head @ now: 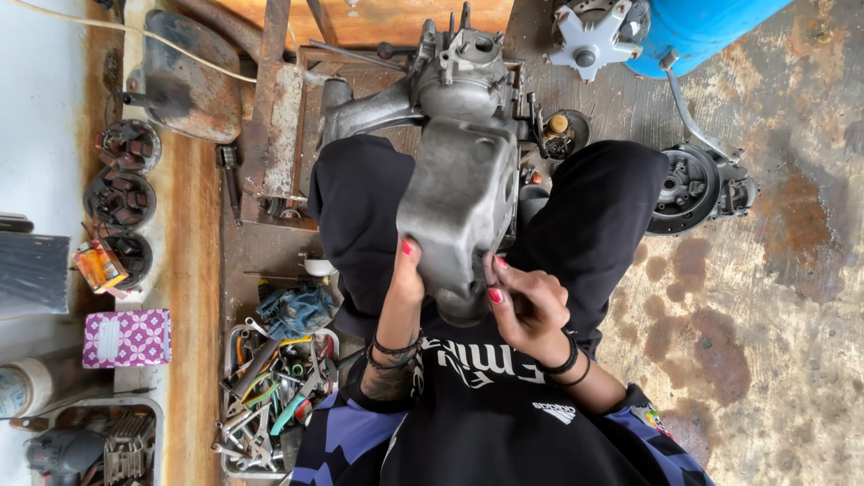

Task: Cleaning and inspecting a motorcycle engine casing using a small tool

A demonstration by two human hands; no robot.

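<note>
A grey metal engine casing [461, 193] rests between my knees, its far end reaching a cluster of engine parts [468, 67]. My left hand [407, 274] grips the casing's near left edge with the thumb on top. At the casing's near right edge my right hand [526, 306] pinches with bent fingers; whether something small is between them I cannot tell. Both wrists carry black bands. My black trousers [594, 211] flank the casing on both sides.
A tray of several hand tools [270, 396] lies left of my left arm. Stator coils [119, 193] and a purple patterned box [126, 338] sit on the left ledge. A round engine cover [688, 189], a white fan piece [589, 40] and a blue drum [697, 27] stand to the right on stained concrete.
</note>
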